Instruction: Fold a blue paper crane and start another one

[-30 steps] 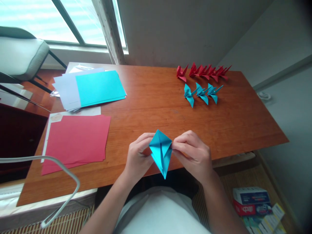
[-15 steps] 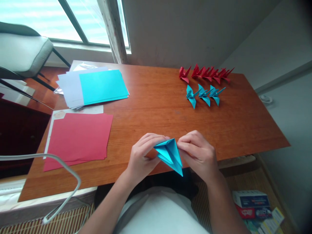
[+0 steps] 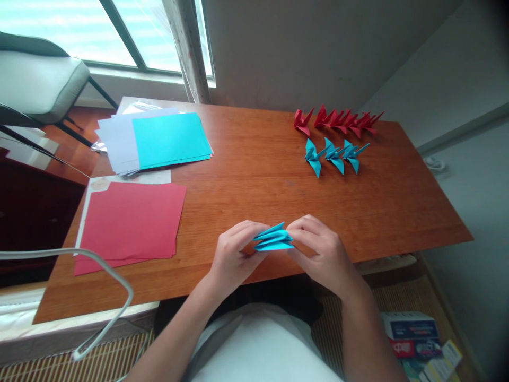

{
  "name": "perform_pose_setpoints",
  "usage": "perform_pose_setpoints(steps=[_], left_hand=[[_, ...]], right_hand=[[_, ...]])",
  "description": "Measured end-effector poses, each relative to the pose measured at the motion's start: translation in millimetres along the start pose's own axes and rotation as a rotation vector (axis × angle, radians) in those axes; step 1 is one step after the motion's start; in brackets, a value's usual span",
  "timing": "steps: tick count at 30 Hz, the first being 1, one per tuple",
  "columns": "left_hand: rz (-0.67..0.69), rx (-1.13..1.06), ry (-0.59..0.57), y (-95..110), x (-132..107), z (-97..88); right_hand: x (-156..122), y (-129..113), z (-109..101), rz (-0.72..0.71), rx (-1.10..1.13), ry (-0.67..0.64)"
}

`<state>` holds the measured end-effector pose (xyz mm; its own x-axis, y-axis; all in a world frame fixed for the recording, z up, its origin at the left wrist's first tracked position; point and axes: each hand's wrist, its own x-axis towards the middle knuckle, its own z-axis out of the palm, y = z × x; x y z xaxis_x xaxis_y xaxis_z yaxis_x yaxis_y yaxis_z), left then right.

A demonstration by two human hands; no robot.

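A half-folded piece of blue paper (image 3: 273, 239) is held edge-on above the near edge of the wooden table (image 3: 254, 180). My left hand (image 3: 234, 254) pinches its left end with curled fingers. My right hand (image 3: 324, 254) pinches its right end the same way. The folded layers show as thin stacked flaps between my fingertips.
Three blue paper cranes (image 3: 334, 155) and a row of several red cranes (image 3: 338, 119) stand at the far right. A stack of blue and pale sheets (image 3: 155, 140) and red sheets (image 3: 131, 223) lie at the left. A chair (image 3: 40, 79), a white cable (image 3: 99, 270) and boxes (image 3: 417, 337) surround the table.
The blue piece has been tipped from a flat, face-on kite shape with its point hanging down to a nearly horizontal, edge-on position between both hands.
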<state>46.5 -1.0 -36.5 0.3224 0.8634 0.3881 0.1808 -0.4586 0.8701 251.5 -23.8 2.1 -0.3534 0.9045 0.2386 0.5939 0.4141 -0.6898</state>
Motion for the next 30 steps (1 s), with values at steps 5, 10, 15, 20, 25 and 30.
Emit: perform_pose_setpoints(steps=[5, 10, 15, 20, 25, 30], left_hand=[[-0.042, 0.058, -0.026, -1.8, -0.4, 0.5], [0.010, 0.151, 0.038, -4.2, -1.9, 3.6], [0.041, 0.242, 0.127, -4.5, -4.8, 7.2], [0.038, 0.295, 0.149, -4.1, -4.9, 8.6], [0.033, 0.325, 0.142, -6.3, -6.7, 10.9], [0.029, 0.371, 0.164, -8.8, -9.5, 12.5]], right_hand=[[0.2, -3.0, -15.2, 0.102, 0.108, 0.128], [12.3, -24.6, -13.3, 0.218, 0.249, 0.251], [20.9, -35.4, 0.9, 0.205, 0.311, 0.281], [20.7, -36.7, 4.9, 0.199, 0.324, 0.264], [19.9, -39.2, 4.3, 0.189, 0.265, 0.252], [20.1, -43.0, 4.4, 0.190, 0.130, 0.278]])
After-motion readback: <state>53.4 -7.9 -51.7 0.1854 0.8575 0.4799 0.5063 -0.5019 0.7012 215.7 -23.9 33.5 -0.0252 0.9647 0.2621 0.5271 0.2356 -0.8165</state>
